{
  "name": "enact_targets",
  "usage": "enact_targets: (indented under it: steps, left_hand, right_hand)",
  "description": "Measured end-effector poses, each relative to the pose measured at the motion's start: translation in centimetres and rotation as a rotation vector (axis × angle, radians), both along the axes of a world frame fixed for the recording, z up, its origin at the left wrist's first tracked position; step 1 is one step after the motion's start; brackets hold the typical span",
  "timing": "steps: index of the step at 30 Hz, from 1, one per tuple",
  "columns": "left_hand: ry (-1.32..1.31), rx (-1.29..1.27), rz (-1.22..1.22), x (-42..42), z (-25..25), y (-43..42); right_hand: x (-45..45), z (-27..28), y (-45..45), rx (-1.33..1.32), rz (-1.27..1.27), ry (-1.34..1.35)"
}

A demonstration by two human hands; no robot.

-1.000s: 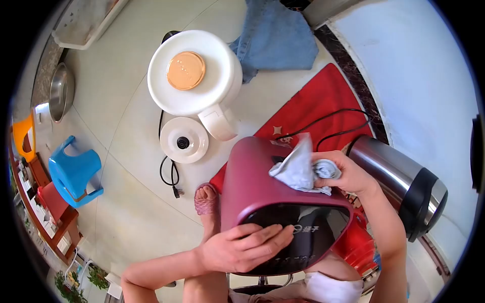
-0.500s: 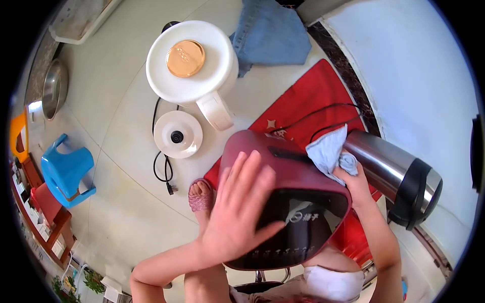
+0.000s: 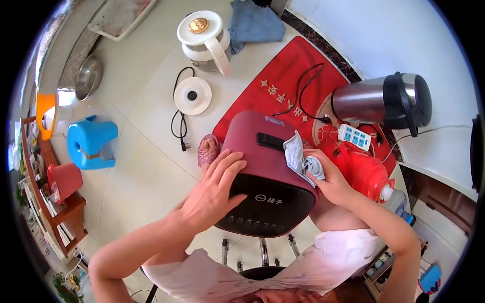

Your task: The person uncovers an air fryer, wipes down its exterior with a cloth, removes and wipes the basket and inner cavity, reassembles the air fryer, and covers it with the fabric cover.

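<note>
A maroon appliance (image 3: pixel 245 139) with a glossy black panel (image 3: pixel 275 214) of touch icons sits tilted against my lap; I cannot tell its exact kind. My left hand (image 3: pixel 212 189) lies open along its left edge, fingers stretched over the maroon shell and thumb on the panel. In my right hand (image 3: pixel 328 179) is a bunched grey-blue cloth (image 3: pixel 298 151), pressed against the right side of the shell. A black vent (image 3: pixel 270 141) shows between the hands. From behind the appliance a black cord (image 3: pixel 303 96) runs over the red mat (image 3: pixel 257 93).
A kettle (image 3: pixel 217 53) with white lid and its round base (image 3: pixel 199 98) stand on the floor ahead. At right are a steel thermos (image 3: pixel 358 101), a power strip (image 3: pixel 353 136) and a red plastic container (image 3: pixel 371 177). A blue stool (image 3: pixel 91 144) stands left.
My left hand, raised and blurred before, has come down onto the appliance. The view has shifted, so the kettle and stool look farther off. My right hand still holds the cloth.
</note>
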State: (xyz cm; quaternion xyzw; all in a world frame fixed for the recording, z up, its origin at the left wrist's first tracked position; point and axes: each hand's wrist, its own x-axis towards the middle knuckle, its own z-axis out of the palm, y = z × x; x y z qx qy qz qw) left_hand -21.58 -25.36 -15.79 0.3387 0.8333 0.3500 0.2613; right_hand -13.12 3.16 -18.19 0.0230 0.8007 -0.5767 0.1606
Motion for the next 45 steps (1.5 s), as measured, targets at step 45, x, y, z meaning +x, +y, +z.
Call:
enact_targets:
  steps: [45]
  left_hand:
    - [0.513, 0.085, 0.451, 9.3, -3.9, -0.3]
  right_hand:
    - [3.5, -12.0, -2.0, 0.295, 0.055, 0.152]
